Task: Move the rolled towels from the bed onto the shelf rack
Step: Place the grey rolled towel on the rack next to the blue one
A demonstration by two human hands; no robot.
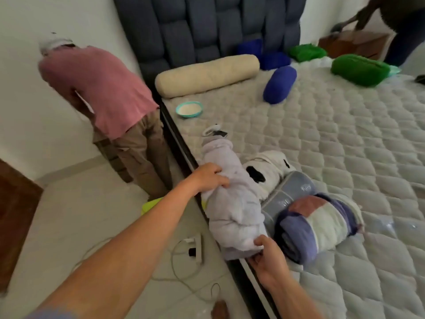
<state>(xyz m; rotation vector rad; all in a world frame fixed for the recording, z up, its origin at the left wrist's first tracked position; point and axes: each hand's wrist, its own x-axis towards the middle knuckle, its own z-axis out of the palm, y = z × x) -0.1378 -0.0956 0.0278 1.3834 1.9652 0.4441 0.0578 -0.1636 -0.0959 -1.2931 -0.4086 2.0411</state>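
A pale lilac rolled towel (232, 203) lies along the near left edge of the quilted mattress (333, 139). My left hand (210, 177) grips its upper side and my right hand (268, 256) pinches its near end. Right beside it lie a white roll with black patches (269, 173), a grey-blue roll (289, 192) and a purple, pink and white striped roll (322, 224). Further back on the bed are a cream bolster roll (207, 74), blue rolls (279, 85) and green rolls (360, 69). No shelf rack is in view.
A person in a pink shirt (101, 88) bends over by the wall, left of the bed. Another person (400, 26) stands at the far right by a wooden cabinet (354, 43). A teal bowl (189, 109) sits on the mattress. A power strip with cables (195, 247) lies on the floor.
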